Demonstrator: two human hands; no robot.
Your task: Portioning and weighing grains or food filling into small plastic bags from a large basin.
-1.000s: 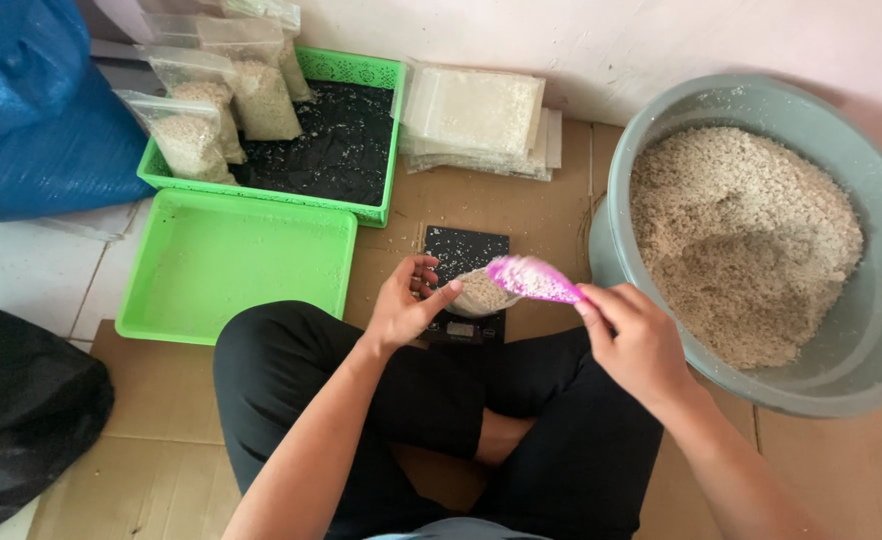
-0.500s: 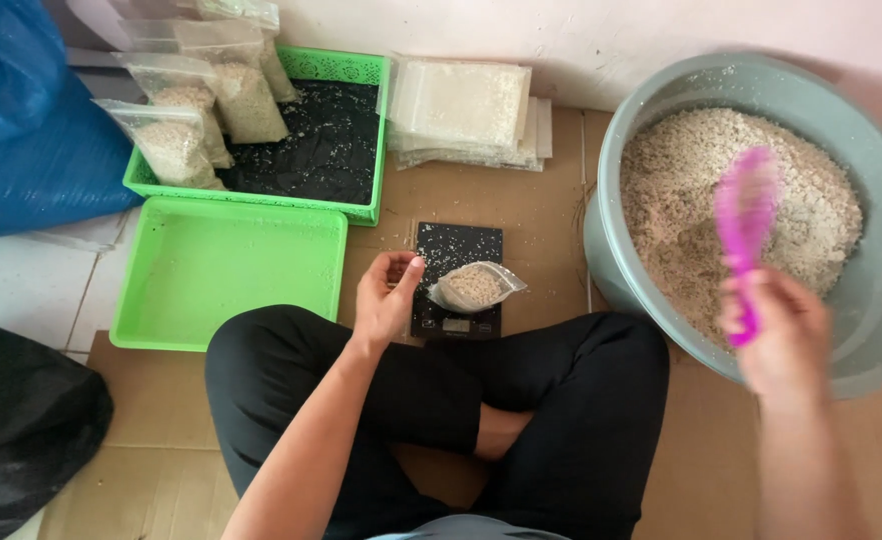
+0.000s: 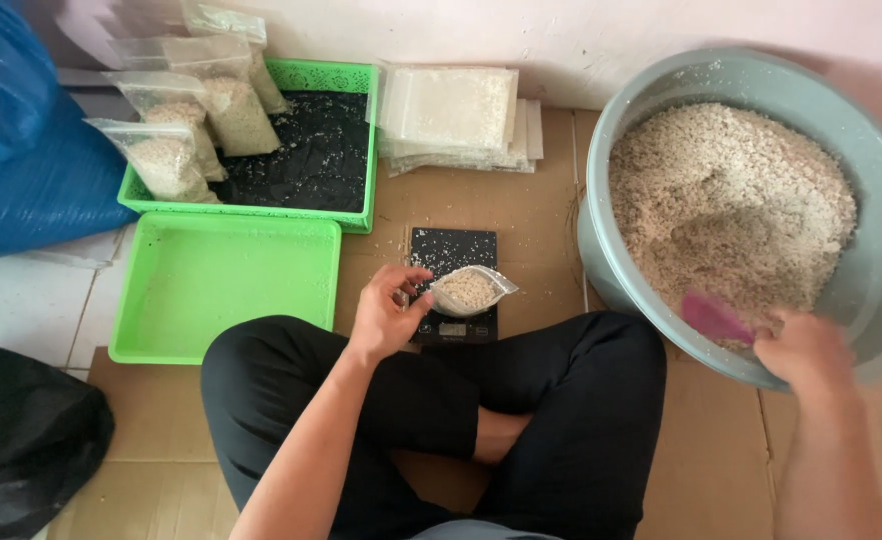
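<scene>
My left hand holds open a small clear plastic bag partly filled with pale grain, resting on a black kitchen scale. My right hand grips a pink scoop at the near rim of a large grey basin full of the same pale grain. The scoop's bowl dips into the grain. I sit cross-legged in black trousers on cardboard.
An empty green tray lies left of the scale. Behind it a green basket holds several filled bags. A stack of empty clear bags lies by the wall. A blue sack and a black bag sit at left.
My right hand carried the pink scoop from over the small bag to the basin and lowered it into the grain. My left hand stayed on the bag.
</scene>
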